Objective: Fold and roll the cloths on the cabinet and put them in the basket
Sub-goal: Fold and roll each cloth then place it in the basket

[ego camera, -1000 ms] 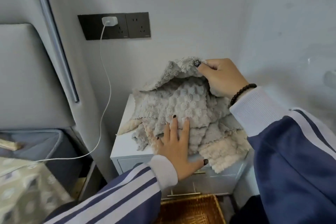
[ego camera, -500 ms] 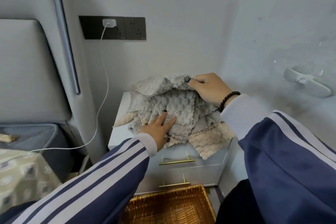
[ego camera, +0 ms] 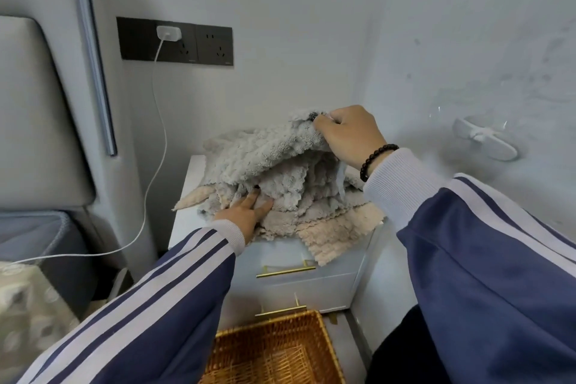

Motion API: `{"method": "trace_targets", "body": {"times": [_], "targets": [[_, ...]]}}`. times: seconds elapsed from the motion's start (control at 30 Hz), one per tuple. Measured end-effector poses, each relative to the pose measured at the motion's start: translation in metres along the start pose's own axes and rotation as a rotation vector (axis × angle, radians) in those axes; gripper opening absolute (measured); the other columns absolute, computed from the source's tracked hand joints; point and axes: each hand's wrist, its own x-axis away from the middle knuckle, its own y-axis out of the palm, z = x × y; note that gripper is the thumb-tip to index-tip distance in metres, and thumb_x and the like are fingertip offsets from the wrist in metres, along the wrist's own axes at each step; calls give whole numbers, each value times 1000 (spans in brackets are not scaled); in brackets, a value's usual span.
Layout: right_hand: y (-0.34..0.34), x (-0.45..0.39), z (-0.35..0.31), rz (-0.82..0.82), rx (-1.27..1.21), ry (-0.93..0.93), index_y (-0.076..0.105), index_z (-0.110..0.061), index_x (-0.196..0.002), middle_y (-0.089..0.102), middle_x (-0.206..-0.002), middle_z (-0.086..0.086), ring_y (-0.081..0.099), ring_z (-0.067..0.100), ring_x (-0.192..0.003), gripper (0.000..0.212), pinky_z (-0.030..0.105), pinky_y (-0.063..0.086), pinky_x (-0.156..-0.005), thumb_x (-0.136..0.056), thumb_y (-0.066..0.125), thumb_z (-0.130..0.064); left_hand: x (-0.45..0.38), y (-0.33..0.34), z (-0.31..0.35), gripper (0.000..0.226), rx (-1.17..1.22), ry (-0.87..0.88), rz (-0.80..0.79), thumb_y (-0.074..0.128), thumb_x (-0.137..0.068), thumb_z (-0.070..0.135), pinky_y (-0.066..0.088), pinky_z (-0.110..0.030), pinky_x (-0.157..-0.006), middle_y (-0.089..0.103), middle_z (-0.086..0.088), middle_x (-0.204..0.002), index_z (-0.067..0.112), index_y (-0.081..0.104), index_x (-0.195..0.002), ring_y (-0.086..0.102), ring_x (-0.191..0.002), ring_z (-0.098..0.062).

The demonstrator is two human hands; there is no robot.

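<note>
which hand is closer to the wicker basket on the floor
Left. The left hand rests on the cloth pile's front edge, above the basket. The right hand grips a grey cloth corner higher up, near the wall.

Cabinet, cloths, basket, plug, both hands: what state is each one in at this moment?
Cabinet: both drawers closed.
Grey cloth: unfolded, one corner lifted.
Cloth pile: crumpled, hanging over the cabinet's front edge.
Basket: on the floor, no cloths showing inside.
Charger: plugged into the wall socket.
Right hand: pinches the grey cloth's corner.
Left hand: fingers extended, presses on the pile.
</note>
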Motion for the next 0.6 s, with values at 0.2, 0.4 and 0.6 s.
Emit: {"method": "trace_targets", "body": {"times": [0.2,0.4,0.6], "targets": [[0,-5,-12,85,-30,12,25,-17,-55,24,-50,-1,25,17,-50,45,27,28,-55,-92,49,-22,-1,8,-10,72,264,38,72,47,-92,-1,31,-28,-110,-5,4,-160,37,23,-149,17,-146,-23],[-26,-21,-23,225,-30,-89,23,-18,-56,22,-51,-1,21,13,-48,47,27,21,-51,-95,47,-22,1,-22,-11,32,813,-162,339,58,-91,21,47,-25,-86,61,-4,-124,17,54,-123,59,-107,-18],[-51,-43,-41,347,-88,-211,22,-19,-56,22,-52,-3,20,10,-48,50,26,17,-49,-98,48,-26,-2,-43,-11,54,866,-239,334,68,-84,36,50,-33,-87,56,-4,-122,16,44,-128,59,-104,-21]]}}
